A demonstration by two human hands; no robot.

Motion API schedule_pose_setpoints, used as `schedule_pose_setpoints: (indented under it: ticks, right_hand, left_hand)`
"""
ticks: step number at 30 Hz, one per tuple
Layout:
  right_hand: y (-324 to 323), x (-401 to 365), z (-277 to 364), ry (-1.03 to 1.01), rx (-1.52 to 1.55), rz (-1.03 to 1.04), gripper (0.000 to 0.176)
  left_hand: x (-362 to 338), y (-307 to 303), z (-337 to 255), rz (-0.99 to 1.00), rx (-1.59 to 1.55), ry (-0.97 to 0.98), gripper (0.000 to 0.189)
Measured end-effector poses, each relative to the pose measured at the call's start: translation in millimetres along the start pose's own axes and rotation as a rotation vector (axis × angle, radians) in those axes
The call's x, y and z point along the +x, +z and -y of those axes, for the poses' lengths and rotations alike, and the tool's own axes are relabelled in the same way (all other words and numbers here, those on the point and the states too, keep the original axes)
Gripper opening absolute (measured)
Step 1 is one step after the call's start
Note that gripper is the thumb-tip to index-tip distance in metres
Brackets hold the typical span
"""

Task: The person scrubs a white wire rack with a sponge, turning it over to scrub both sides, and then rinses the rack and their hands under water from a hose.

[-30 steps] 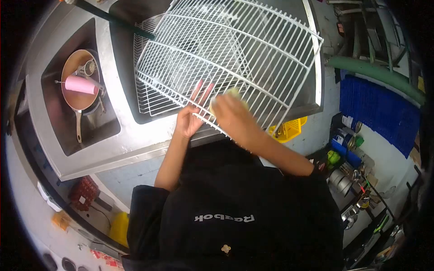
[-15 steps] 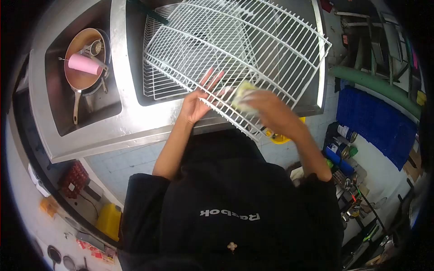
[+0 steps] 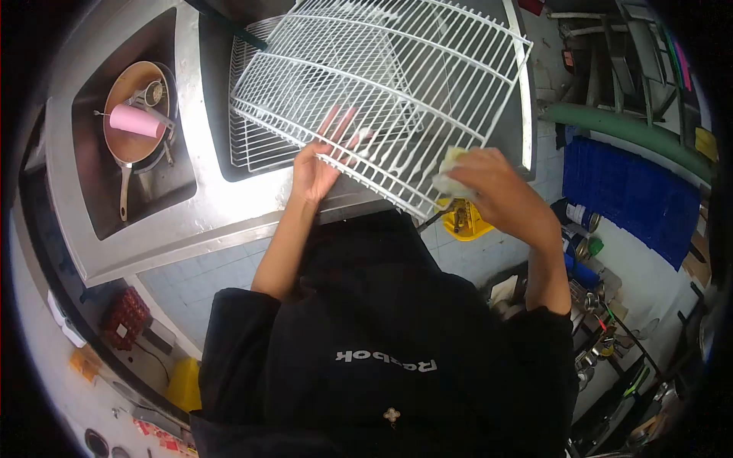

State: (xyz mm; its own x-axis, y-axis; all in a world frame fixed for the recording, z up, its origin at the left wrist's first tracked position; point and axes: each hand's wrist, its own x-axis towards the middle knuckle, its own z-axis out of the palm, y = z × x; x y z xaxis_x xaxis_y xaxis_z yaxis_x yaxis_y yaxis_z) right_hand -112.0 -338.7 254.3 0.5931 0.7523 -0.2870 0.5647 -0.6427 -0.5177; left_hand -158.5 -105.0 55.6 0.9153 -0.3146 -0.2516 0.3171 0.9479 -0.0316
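A white wire rack (image 3: 427, 99) is tilted over the right sink basin, with streaks of foam on its wires. My left hand (image 3: 319, 164) holds its near edge from below, the fingers showing through the wires. In my right hand (image 3: 489, 183) is a yellow and white sponge (image 3: 450, 172), pressed at the rack's right near corner. Beneath the tilted rack, another wire rack (image 3: 256, 145) lies in the basin.
The left basin (image 3: 172, 187) holds a brown pan (image 3: 122, 149) with a pink cup (image 3: 136, 120) and a strainer (image 3: 153, 93). A yellow container (image 3: 467, 221) is below the sink edge. A green pipe (image 3: 626, 126) and blue sheet (image 3: 626, 195) are at right.
My right hand has moved the sponge right, from the middle of the near edge towards the rack's right corner. The whole view has shifted slightly; my left hand keeps its hold.
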Motion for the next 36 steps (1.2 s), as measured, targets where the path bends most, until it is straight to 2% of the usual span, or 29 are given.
schedule_pose_setpoints:
  ticks: [1, 4, 7, 13, 16, 17, 20, 22, 25, 30, 33, 36]
  right_hand:
    - [-1.5, 2.6, 2.7, 0.006, -0.007, -0.054, 0.030]
    - [35.3, 23.9, 21.9, -0.246, -0.009, -0.156, 0.023]
    - [27.9, 14.3, 36.3, -0.273, -0.120, -0.051, 0.013]
    - [-8.1, -17.3, 45.3, -0.200, -0.114, 0.096, 0.016]
    - [-27.3, -30.9, 43.9, -0.087, -0.223, -0.052, 0.020]
    - [-33.9, -26.9, 50.1, -0.037, -0.249, -0.194, 0.024]
    - [-17.3, -23.4, 50.1, -0.114, -0.354, -0.344, 0.028]
    - [1.4, -12.4, 56.8, -0.242, -0.388, -0.292, 0.024]
    - [31.0, -4.6, 31.3, -0.296, -0.546, -0.331, 0.023]
    - [20.0, -20.6, 12.3, -0.394, -0.622, -0.376, 0.023]
    - [15.1, -22.3, 14.5, -0.270, -0.415, -0.581, 0.022]
    - [29.6, -29.0, 21.7, -0.155, -0.316, -0.876, 0.023]
  left_hand:
    - [1.1, 7.0, -1.0, 0.016, 0.005, 0.008, 0.078]
    - [8.1, 17.4, -4.7, -0.011, 0.051, 0.054, 0.078]
    - [7.5, 16.6, -5.4, -0.006, 0.025, 0.056, 0.078]
    - [6.3, 21.8, -2.9, -0.034, 0.038, 0.065, 0.077]
    - [6.8, 26.7, -4.7, -0.068, -0.006, 0.100, 0.075]
    - [8.3, 29.5, -6.5, -0.079, -0.022, 0.108, 0.074]
    - [14.8, 34.9, -9.3, -0.077, -0.026, 0.139, 0.069]
    - [16.8, 41.7, -10.8, -0.075, -0.057, 0.150, 0.070]
    - [20.9, 37.8, -12.9, -0.034, -0.112, 0.146, 0.071]
    - [19.1, 39.6, -10.6, -0.024, -0.155, 0.154, 0.074]
    - [20.7, 39.6, -11.3, -0.013, -0.166, 0.160, 0.074]
    - [18.9, 39.2, -11.6, -0.015, -0.185, 0.160, 0.073]
